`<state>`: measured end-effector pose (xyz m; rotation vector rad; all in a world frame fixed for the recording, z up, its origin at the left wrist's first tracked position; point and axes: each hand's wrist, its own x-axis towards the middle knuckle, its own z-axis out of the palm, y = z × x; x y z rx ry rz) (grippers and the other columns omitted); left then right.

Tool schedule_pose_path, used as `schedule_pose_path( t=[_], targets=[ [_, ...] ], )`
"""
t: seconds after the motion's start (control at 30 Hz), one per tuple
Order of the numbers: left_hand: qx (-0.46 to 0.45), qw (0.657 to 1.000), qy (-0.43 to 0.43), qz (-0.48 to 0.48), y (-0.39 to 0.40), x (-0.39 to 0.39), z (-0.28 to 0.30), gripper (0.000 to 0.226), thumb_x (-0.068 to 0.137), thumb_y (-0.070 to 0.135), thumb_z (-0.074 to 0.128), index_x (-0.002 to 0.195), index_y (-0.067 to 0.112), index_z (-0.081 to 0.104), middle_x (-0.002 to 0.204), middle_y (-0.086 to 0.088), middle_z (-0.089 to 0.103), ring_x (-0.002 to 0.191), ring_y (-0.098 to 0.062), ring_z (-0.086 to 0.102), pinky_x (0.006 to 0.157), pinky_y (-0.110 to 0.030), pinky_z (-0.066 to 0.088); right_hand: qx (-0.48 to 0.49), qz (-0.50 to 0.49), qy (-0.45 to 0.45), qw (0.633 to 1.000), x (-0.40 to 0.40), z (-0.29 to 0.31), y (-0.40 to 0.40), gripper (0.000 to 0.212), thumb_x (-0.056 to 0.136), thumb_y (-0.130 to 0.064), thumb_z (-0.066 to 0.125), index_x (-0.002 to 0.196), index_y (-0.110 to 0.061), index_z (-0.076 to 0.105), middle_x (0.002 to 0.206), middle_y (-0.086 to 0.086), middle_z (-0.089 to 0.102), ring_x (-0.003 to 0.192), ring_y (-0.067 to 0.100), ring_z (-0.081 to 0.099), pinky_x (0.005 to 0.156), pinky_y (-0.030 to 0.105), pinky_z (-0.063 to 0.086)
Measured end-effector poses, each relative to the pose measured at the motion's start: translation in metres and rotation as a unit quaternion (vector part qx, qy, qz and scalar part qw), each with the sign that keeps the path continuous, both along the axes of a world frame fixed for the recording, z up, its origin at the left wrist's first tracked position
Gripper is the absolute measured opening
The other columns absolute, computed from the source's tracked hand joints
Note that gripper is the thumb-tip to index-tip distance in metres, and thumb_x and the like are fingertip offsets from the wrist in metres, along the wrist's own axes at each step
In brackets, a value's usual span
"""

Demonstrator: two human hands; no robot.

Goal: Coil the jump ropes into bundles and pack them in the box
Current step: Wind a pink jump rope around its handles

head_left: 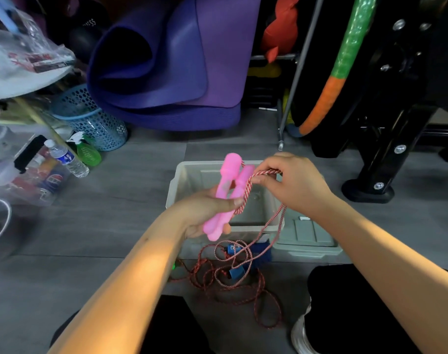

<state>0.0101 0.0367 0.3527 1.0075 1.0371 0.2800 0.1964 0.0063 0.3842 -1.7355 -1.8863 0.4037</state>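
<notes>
Left hand (pixel 205 213): fingers closed around two pink handles (pixel 229 190), held side by side and tilted, above the near left part of the box (pixel 176 185). Right hand (pixel 294 183): fingertips pinched on a loop of red-and-white cord (pixel 262 172) just beside the handle tops, over the box's far right corner. Cord: wraps across the handles by the left thumb, then drops in two strands past the box's near rim to the floor (pixel 128 200). Box: grey plastic, open, interior bare where visible. Lid (pixel 307 238): grey, flat on the floor, touching the box's right side. Rope pile (pixel 233 277): loose tangle of red and red-and-white cord on the floor in front of the box, between the knees, with blue handles (pixel 237 273) among it. Surroundings: purple mats (pixel 166 72) rolled behind the box; blue basket (pixel 90 116), green spray bottle (pixel 86 152) and water bottle (pixel 67 159) to the left; black stand (pixel 386 149) to the right.
</notes>
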Motion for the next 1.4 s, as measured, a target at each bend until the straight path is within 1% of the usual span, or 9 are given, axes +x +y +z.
schedule_pose_path(
  t=[0.23,0.47,0.63,0.83,1.03,1.1,1.2,1.27,1.4],
  targets=[
    [0.061,0.973,0.13,-0.183,-0.013,0.013,0.006,0.014,0.089,0.022,0.064,0.099,0.017,0.056,0.085,-0.003,0.055,0.067,-0.016,0.054,0.065,-0.029,0.048,0.011,0.118,-0.041,0.992,-0.014,-0.001,0.0,0.003,0.077,-0.019,0.07,0.078,-0.021,0.073,0.074,-0.015,0.054,0.083,0.007,0.054,0.077,0.031,0.044],
    [0.182,0.892,0.192,-0.368,-0.026,0.013,0.006,0.023,0.088,0.026,0.066,0.075,0.013,0.053,0.062,0.0,0.049,0.054,-0.01,0.049,0.055,-0.02,0.04,-0.22,0.137,0.107,0.96,-0.009,-0.004,0.004,0.019,0.062,-0.025,0.084,0.073,-0.025,0.069,0.072,0.002,0.068,0.064,0.008,0.056,0.064,0.025,0.042],
    [0.185,0.917,0.112,-0.335,-0.023,0.0,0.011,0.022,0.078,0.019,0.075,0.074,0.012,0.054,0.057,0.001,0.052,0.053,-0.014,0.046,0.052,-0.021,0.036,-0.363,0.12,0.283,0.88,-0.002,-0.013,0.006,0.015,0.068,-0.017,0.08,0.068,-0.02,0.064,0.065,-0.004,0.063,0.061,0.008,0.055,0.057,0.02,0.041],
    [0.185,0.936,0.081,-0.288,-0.02,-0.005,0.014,0.024,0.078,0.011,0.075,0.089,0.018,0.055,0.062,0.008,0.062,0.057,-0.013,0.056,0.062,-0.027,0.046,-0.39,0.081,0.256,0.881,-0.001,-0.01,0.006,0.019,0.08,-0.028,0.07,0.068,-0.014,0.065,0.063,-0.002,0.062,0.055,0.007,0.054,0.053,0.019,0.042],
    [0.114,0.993,-0.036,-0.026,-0.008,-0.013,0.011,0.065,0.072,0.014,0.069,0.128,0.023,0.039,0.097,-0.01,0.065,0.07,-0.023,0.062,0.053,-0.03,0.051,-0.421,0.084,0.513,0.743,0.001,-0.011,0.005,0.077,0.073,-0.073,0.033,0.093,-0.005,0.06,0.073,0.006,0.057,0.054,0.011,0.041,0.046,0.021,0.024],
    [0.109,0.989,-0.083,0.051,-0.004,-0.012,0.012,0.063,0.079,0.005,0.064,0.132,0.023,0.036,0.092,-0.004,0.062,0.063,-0.013,0.06,0.046,-0.026,0.047,-0.388,0.083,0.52,0.757,-0.008,-0.015,0.003,0.077,0.073,-0.072,0.033,0.095,-0.003,0.059,0.072,0.002,0.054,0.054,0.008,0.035,0.047,0.02,0.023],
    [0.081,0.984,-0.122,0.104,-0.003,-0.009,0.01,0.071,0.07,0.01,0.066,0.135,0.013,0.038,0.085,-0.002,0.061,0.061,-0.013,0.056,0.043,-0.023,0.043,-0.307,0.067,0.457,0.832,-0.019,-0.019,-0.004,0.038,0.09,-0.045,0.046,0.09,-0.011,0.064,0.075,0.0,0.053,0.057,0.007,0.033,0.049,0.017,0.026],
    [0.077,0.983,-0.115,0.119,-0.002,-0.007,0.008,0.073,0.068,0.012,0.069,0.135,0.012,0.04,0.085,-0.003,0.061,0.062,-0.015,0.055,0.043,-0.023,0.043,-0.259,0.052,0.36,0.895,-0.02,-0.018,-0.005,0.021,0.093,-0.03,0.053,0.084,-0.019,0.068,0.073,-0.001,0.055,0.056,0.006,0.037,0.053,0.017,0.032],
    [0.114,0.976,-0.053,0.177,0.004,-0.009,0.004,0.059,0.082,0.007,0.069,0.133,0.019,0.042,0.094,-0.006,0.063,0.062,-0.016,0.057,0.047,-0.026,0.046,-0.177,0.067,0.085,0.978,-0.02,-0.017,-0.007,0.031,0.095,-0.032,0.05,0.084,-0.009,0.068,0.068,0.005,0.061,0.054,0.01,0.045,0.056,0.024,0.034]
  ],
)
